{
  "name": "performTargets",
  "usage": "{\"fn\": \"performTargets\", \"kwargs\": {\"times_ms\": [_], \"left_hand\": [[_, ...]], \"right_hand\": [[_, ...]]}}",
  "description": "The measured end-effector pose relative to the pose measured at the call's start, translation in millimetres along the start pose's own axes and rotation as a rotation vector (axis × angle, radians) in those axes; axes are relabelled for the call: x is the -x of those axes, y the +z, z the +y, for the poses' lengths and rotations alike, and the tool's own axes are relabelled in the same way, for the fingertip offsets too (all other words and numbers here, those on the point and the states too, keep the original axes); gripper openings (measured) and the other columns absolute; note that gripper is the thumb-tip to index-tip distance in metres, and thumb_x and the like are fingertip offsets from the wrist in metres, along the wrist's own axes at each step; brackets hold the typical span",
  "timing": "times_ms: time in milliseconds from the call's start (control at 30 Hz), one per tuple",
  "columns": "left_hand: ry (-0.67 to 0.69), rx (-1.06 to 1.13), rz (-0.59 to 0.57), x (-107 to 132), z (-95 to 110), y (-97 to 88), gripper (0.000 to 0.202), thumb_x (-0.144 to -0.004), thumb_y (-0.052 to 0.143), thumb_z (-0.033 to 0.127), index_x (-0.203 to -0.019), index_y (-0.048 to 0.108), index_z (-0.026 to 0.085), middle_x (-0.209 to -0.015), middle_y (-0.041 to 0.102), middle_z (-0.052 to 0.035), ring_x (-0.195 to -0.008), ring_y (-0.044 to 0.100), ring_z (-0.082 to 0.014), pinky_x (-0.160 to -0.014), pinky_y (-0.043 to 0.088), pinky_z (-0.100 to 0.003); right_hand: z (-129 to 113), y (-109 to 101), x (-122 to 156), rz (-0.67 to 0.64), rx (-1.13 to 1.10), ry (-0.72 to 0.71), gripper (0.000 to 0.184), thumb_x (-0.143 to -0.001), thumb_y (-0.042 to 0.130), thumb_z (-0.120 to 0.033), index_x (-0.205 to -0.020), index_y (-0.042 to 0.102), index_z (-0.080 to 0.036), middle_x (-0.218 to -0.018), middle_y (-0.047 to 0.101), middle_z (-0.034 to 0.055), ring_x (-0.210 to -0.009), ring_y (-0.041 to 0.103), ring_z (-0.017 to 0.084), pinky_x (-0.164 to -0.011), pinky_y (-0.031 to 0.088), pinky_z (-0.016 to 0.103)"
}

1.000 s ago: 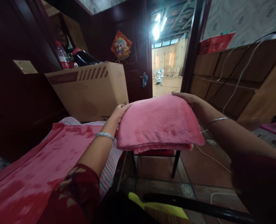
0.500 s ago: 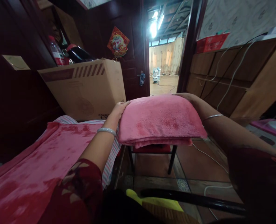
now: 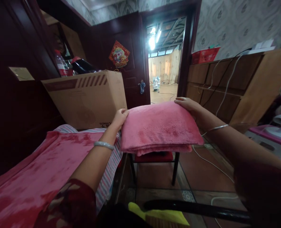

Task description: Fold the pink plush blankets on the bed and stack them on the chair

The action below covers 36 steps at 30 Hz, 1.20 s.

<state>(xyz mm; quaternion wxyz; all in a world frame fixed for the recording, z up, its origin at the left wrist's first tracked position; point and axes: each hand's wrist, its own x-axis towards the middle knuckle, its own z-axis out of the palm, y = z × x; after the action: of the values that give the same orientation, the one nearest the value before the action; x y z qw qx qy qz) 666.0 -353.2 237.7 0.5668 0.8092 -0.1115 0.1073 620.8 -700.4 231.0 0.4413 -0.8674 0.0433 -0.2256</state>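
A folded pink plush blanket (image 3: 159,128) is in front of me, above a chair with a red seat (image 3: 154,157). Its layers show along the near edge. My left hand (image 3: 120,118) grips the blanket's far left corner, thumb on top and fingers partly hidden. At the far right corner, my right hand (image 3: 188,105) is closed over the edge, its lower fingers out of sight behind the cloth. To the left, a second pink plush cloth (image 3: 66,161) lies spread over a striped sheet (image 3: 109,175).
A large cardboard box (image 3: 88,98) stands behind the spread cloth. Wooden cabinets (image 3: 226,76) line the right wall, with cables hanging down. An open doorway shows a fan (image 3: 156,83) beyond. A black bar (image 3: 192,207) and a yellow item (image 3: 159,215) are close to me.
My view has tilted up slightly and turned right. My right hand now shows more of its fingers on the blanket's far edge, and the blanket's right side sits slightly further left.
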Motion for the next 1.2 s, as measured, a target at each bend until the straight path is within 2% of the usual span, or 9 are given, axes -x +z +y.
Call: {"fn": "performTargets", "kwargs": {"times_ms": [67,200,300,400,600,767,933,1100,1200], "left_hand": [[0.079,-0.059,0.006,4,10,5.0,0.028,-0.082,0.063,0.027,-0.106,0.068,0.013,-0.125,0.067,-0.0152,-0.123,0.058,-0.0272,-0.108,0.040,-0.036],[0.377,-0.397,-0.100,17,26,23.6,0.049,-0.089,0.057,0.040,-0.132,0.059,0.017,-0.149,0.052,-0.0157,-0.141,0.042,-0.0296,-0.119,0.026,-0.046],[0.515,-0.685,-0.197,31,28,38.1,0.059,-0.091,0.053,0.053,-0.142,0.052,0.024,-0.153,0.047,-0.0133,-0.144,0.036,-0.0338,-0.118,0.020,-0.057],[0.587,-0.803,-0.225,39,20,46.2,0.060,-0.093,0.048,0.056,-0.144,0.050,0.024,-0.151,0.049,-0.0133,-0.140,0.041,-0.0344,-0.116,0.025,-0.056],[0.617,-0.848,-0.186,40,5,49.9,0.061,-0.093,0.046,0.058,-0.144,0.049,0.025,-0.149,0.051,-0.0120,-0.137,0.043,-0.0334,-0.114,0.029,-0.053],[0.598,-0.864,-0.198,40,5,50.9,0.063,-0.094,0.045,0.059,-0.146,0.047,0.023,-0.150,0.049,-0.0140,-0.137,0.042,-0.0352,-0.113,0.030,-0.055],[0.628,-0.851,-0.199,40,7,48.7,0.062,-0.094,0.044,0.058,-0.145,0.048,0.022,-0.149,0.049,-0.0133,-0.136,0.042,-0.0343,-0.113,0.029,-0.054],[0.635,-0.880,-0.145,48,3,38.3,0.060,-0.094,0.045,0.056,-0.144,0.048,0.023,-0.150,0.049,-0.0121,-0.138,0.041,-0.0317,-0.117,0.025,-0.053],[0.600,-0.900,-0.120,59,-7,25.3,0.063,-0.095,0.043,0.054,-0.149,0.042,0.021,-0.156,0.041,-0.0141,-0.145,0.032,-0.0324,-0.120,0.022,-0.054]], "right_hand": [[-16,4,3,0.079,0.195,-0.059,0.052,-0.089,0.057,-0.039,-0.133,0.061,-0.013,-0.135,0.063,0.0168,-0.128,0.055,0.036,-0.112,0.038,0.052],[-48,25,19,0.034,0.472,-0.378,0.060,-0.093,0.049,-0.057,-0.144,0.055,-0.026,-0.153,0.046,0.0078,-0.144,0.037,0.037,-0.116,0.031,0.058],[-55,42,32,-0.103,0.596,-0.487,0.063,-0.095,0.038,-0.066,-0.146,0.052,-0.032,-0.152,0.049,0.0036,-0.140,0.043,0.035,-0.115,0.032,0.057],[-47,52,37,-0.195,0.631,-0.521,0.062,-0.098,0.028,-0.065,-0.146,0.051,-0.033,-0.146,0.056,0.0020,-0.134,0.051,0.031,-0.114,0.036,0.049],[-34,59,38,-0.149,0.623,-0.491,0.062,-0.097,0.028,-0.067,-0.144,0.053,-0.036,-0.142,0.059,-0.0008,-0.131,0.054,0.033,-0.111,0.038,0.050],[-36,59,40,-0.150,0.633,-0.478,0.064,-0.097,0.028,-0.066,-0.144,0.055,-0.031,-0.141,0.060,0.0028,-0.129,0.054,0.034,-0.111,0.037,0.051],[-39,59,41,-0.150,0.659,-0.486,0.062,-0.098,0.028,-0.064,-0.143,0.056,-0.032,-0.141,0.060,0.0021,-0.130,0.055,0.032,-0.111,0.038,0.049],[-40,59,43,-0.148,0.683,-0.474,0.065,-0.097,0.025,-0.066,-0.143,0.055,-0.031,-0.141,0.060,0.0031,-0.130,0.055,0.031,-0.110,0.040,0.048],[-41,60,43,-0.155,0.660,-0.465,0.065,-0.097,0.027,-0.066,-0.142,0.057,-0.030,-0.141,0.060,0.0045,-0.131,0.054,0.032,-0.110,0.039,0.048]]}}
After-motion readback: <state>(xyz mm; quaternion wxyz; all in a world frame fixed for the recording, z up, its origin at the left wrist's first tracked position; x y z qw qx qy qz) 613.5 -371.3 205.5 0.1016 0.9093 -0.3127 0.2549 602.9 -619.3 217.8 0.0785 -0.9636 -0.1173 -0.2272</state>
